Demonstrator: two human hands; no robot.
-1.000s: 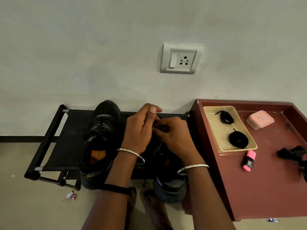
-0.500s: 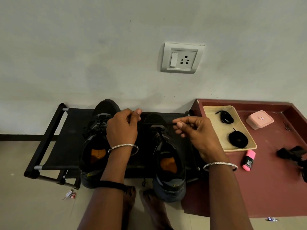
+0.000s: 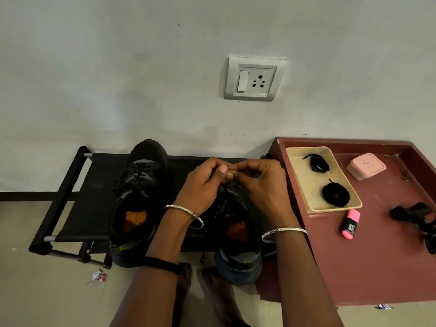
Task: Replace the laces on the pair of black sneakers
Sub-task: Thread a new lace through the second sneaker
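Note:
Two black sneakers stand on a low black rack, toes to the wall. The left sneaker is laced. Over the front of the right sneaker my left hand and my right hand meet, fingertips together, each pinching the black lace that runs down to the shoe. Most of that lace and the shoe's eyelets are hidden by my hands. A cream tray on the right holds a bundled black lace and a coiled black lace.
The tray sits on a dark red table with a pink box, a pink highlighter and a black object at the right edge. A wall socket is above. My bare feet are on the floor below; a wrapper scrap lies left.
Half a second ago my hands were pulled apart with the lace stretched between them. They have come back together above the right sneaker's toe end.

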